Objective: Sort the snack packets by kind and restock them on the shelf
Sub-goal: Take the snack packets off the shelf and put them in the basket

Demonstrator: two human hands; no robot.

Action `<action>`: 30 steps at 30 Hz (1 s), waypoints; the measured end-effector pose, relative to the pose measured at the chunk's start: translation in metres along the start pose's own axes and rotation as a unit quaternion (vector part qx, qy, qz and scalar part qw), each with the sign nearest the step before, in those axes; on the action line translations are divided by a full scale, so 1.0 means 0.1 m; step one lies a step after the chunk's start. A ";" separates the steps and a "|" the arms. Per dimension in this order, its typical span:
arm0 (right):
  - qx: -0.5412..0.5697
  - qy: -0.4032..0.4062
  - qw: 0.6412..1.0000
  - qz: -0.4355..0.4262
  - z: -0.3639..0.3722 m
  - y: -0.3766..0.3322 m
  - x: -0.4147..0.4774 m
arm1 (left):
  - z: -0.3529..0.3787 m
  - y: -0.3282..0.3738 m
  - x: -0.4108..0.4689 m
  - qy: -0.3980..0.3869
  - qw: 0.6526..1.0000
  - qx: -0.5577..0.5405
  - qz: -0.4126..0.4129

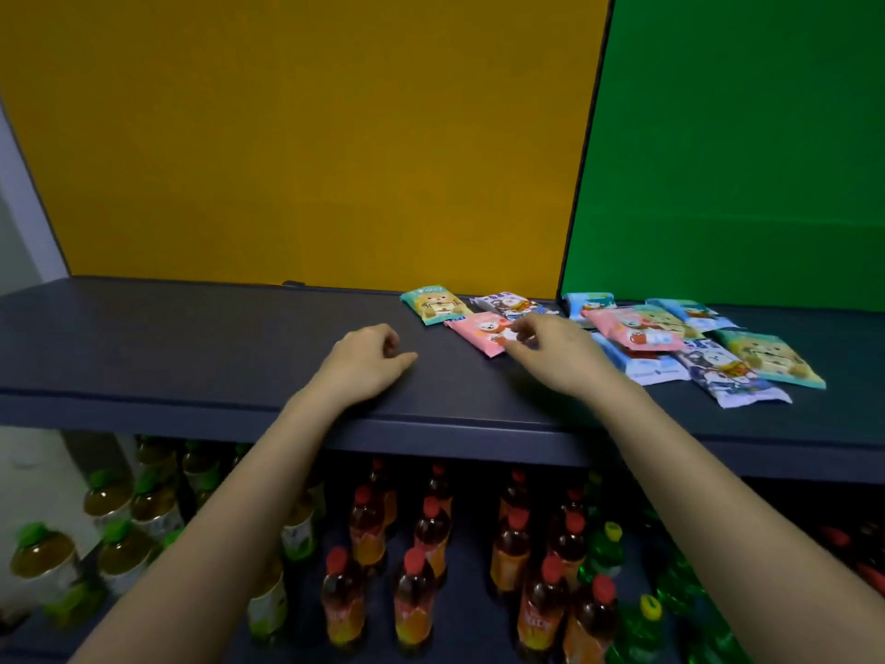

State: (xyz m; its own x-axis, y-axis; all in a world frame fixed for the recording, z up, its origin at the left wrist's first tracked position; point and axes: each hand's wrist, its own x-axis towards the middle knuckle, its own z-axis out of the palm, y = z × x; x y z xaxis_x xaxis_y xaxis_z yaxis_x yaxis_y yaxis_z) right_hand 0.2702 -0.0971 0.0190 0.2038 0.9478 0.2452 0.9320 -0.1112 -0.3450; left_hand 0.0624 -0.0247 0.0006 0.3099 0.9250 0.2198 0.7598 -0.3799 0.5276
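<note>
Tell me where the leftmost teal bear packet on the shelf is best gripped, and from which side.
Pinch the teal packet by its sealed left end, coming from the left with the left hand. It lies flat on the shelf, so probably only an edge offers a grip, and the pink packet crowds its right end.

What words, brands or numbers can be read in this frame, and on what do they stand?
No text is legible.
Pink packet, pinched by the right hand: lettering blurred, unreadable.
Other snack packets: cartoon prints, lettering too blurred.
Red-capped bottles: orange labels, print too small.
Green-capped bottles: pale labels, blurred.
</note>
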 end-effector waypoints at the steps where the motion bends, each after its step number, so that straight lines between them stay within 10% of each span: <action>1: -0.012 -0.006 1.000 0.017 0.04 -0.01 0.14 | 0.04 0.02 0.14 -0.014 1.000 -0.001 -0.007; 15: -0.059 -0.129 0.978 0.151 0.20 0.03 0.78 | 0.49 0.12 1.39 0.001 0.973 -0.173 -0.154; 25: 0.207 0.035 0.960 0.184 0.30 0.36 0.76 | 0.64 0.24 1.76 0.007 0.984 -0.056 -0.168; 30: 0.193 0.047 0.963 0.181 0.38 0.40 0.80 | 0.65 0.09 1.78 -0.043 0.963 -0.232 -0.127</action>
State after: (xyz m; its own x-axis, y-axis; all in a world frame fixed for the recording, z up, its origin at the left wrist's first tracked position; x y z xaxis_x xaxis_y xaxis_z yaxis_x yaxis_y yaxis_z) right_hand 0.3128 -0.0146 -0.0099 0.5379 0.8343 0.1209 0.6180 -0.2927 -0.7297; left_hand 0.1612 0.1369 -0.0090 0.2089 0.9777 -0.0224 0.4863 -0.0839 0.8697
